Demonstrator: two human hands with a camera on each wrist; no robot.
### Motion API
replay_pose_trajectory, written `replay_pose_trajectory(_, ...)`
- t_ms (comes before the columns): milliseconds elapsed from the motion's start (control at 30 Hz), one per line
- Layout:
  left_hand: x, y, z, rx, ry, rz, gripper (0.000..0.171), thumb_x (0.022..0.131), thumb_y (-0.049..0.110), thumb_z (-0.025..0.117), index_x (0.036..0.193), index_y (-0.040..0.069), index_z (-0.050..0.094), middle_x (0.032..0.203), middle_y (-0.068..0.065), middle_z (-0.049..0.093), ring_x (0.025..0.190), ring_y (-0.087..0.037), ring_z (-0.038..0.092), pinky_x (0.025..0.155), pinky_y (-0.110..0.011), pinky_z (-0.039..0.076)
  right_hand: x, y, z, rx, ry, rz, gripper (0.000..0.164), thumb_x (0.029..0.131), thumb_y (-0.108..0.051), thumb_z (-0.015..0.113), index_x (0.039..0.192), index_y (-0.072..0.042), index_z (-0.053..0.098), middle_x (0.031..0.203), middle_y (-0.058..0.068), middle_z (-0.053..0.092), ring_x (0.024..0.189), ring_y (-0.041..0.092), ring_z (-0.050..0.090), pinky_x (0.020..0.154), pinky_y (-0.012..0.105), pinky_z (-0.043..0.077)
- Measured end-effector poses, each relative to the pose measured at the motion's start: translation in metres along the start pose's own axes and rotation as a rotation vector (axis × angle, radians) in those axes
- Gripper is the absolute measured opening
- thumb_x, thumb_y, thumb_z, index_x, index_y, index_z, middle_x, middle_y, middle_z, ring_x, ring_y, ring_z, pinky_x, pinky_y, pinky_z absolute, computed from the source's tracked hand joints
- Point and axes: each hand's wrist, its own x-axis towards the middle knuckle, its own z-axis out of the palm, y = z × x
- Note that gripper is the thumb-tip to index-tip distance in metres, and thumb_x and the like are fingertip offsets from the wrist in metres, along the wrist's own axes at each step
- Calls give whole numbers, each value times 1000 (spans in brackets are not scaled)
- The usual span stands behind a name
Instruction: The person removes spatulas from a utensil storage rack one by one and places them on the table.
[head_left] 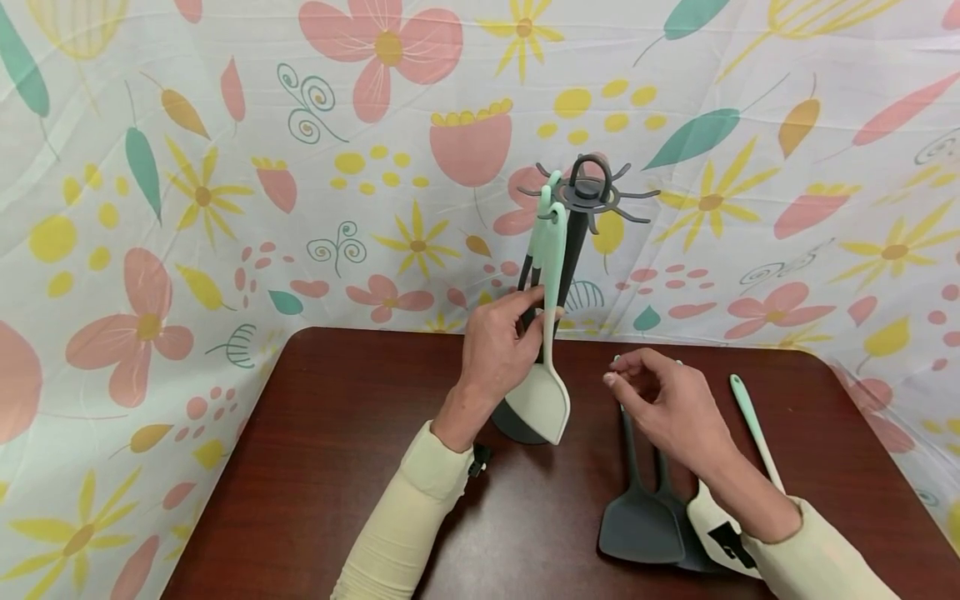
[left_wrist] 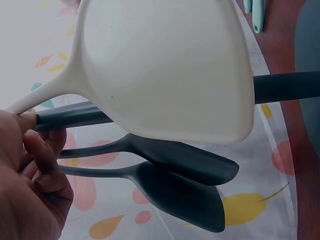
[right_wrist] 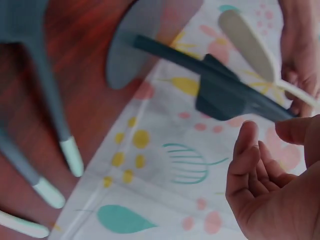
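Observation:
A dark utensil stand [head_left: 573,250] with a ring of hooks on top rises from a round base [head_left: 517,427]. A white spatula [head_left: 536,400] hangs from a hook by its mint-green handle [head_left: 553,250]. Two dark spatulas [left_wrist: 185,190] hang behind it, mostly hidden in the head view. My left hand [head_left: 498,342] grips the stand's pole [left_wrist: 75,114] about midway, its fingers passing behind the white spatula's handle. My right hand [head_left: 675,408] hovers right of the stand, fingers loosely bent, holding nothing. Below it, a dark spatula [head_left: 641,525] lies on the table.
A second dark utensil [head_left: 693,533] lies partly under the first. Beside it is a white utensil [head_left: 705,512] with a mint-green handle [head_left: 746,404], partly covered by my right forearm. The brown table [head_left: 315,467] meets a flower-patterned cloth [head_left: 300,208] at its back edge.

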Motion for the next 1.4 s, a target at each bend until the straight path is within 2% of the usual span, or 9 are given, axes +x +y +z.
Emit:
replay_pose_trajectory(333,-1,0,0,20,-1,-8,31,100,30,78,122,9,80,73,1,63,53,-5,44,49,-24,36,2,-26,1,54,129,-135,23,95,-14,82,115,-23,76,89,-16,71,70,5,58,60,17,41)
replay_pose_trajectory(467,-1,1,0,22,1,-2,29,100,31,77,122,10,80,78,2,67,54,-4,47,49,-22,37,4,-34,3,62,166,-169,24,93,-14,84,114,-23,76,90,-16,70,66,6,54,59,18,39)
replay_pose_trajectory(633,0,0,0,31,5,10,27,101,31,77,120,12,80,75,3,65,53,-2,47,49,-21,37,7,-43,3,82,210,-208,24,92,-11,85,113,-19,76,92,-13,72,62,6,50,56,19,38)
replay_pose_trajectory(867,0,-2,2,33,23,17,25,97,25,81,117,11,80,77,2,67,50,-3,44,48,-21,36,14,-54,5,118,235,-235,31,89,-9,87,117,-16,77,93,-8,73,71,2,56,60,19,40)
replay_pose_trajectory(967,0,-2,2,41,24,20,24,98,26,81,117,11,80,80,2,70,52,-3,47,49,-20,38,17,-58,7,143,237,-250,34,89,-7,86,121,-15,76,100,-5,74,75,3,61,63,18,44)
replay_pose_trajectory(1133,0,-1,1,56,21,16,24,100,28,78,117,11,80,84,1,72,54,-4,49,51,-19,39,23,-66,8,165,232,-265,35,91,-7,85,123,-13,75,111,-3,74,74,4,64,62,20,47)
replay_pose_trajectory(1400,0,-1,0,62,18,7,23,101,22,76,120,10,80,87,-2,75,53,-6,50,51,-20,41,33,-77,8,172,243,-278,32,91,-6,84,121,-8,76,110,-1,74,74,6,62,61,17,45)
